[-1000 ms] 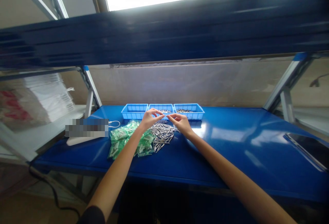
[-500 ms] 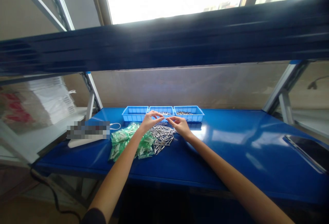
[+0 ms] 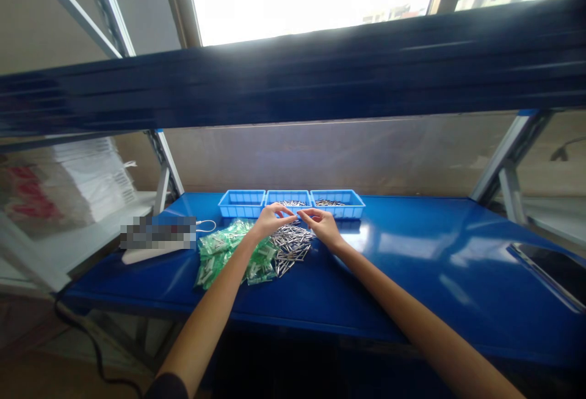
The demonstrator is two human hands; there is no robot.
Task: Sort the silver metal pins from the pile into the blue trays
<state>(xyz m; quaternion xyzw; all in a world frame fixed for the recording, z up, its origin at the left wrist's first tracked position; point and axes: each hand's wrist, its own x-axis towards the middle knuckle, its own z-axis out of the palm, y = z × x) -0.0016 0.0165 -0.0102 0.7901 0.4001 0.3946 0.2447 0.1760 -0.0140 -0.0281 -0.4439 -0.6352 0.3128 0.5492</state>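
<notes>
My left hand (image 3: 270, 222) and my right hand (image 3: 321, 226) face each other with fingertips almost touching, above the far end of a heap of slim silver metal pins (image 3: 290, 246). Each hand is closed in a pinch. Whatever lies between the fingertips is too small to make out. Left of the pins, small green-tinted clear plastic bags (image 3: 220, 251) lie in a pile, partly behind my left forearm. Just beyond my hands is the middle blue bin (image 3: 288, 193), with metal pins in it. The right blue bin (image 3: 348, 211) also holds slim metal pieces.
The left blue bin (image 3: 242, 210) completes the row at the back of the blue table (image 3: 403, 277). A pale object with a cord loop (image 3: 206, 226), partly blurred out, lies at left. A phone (image 3: 552, 271) rests at the right edge. A blue shelf beam (image 3: 293, 85) crosses overhead.
My left hand has dropped slightly and its fingertips now sit a little lower. The right hand keeps nearly the same pose, and the view has shifted very slightly.
</notes>
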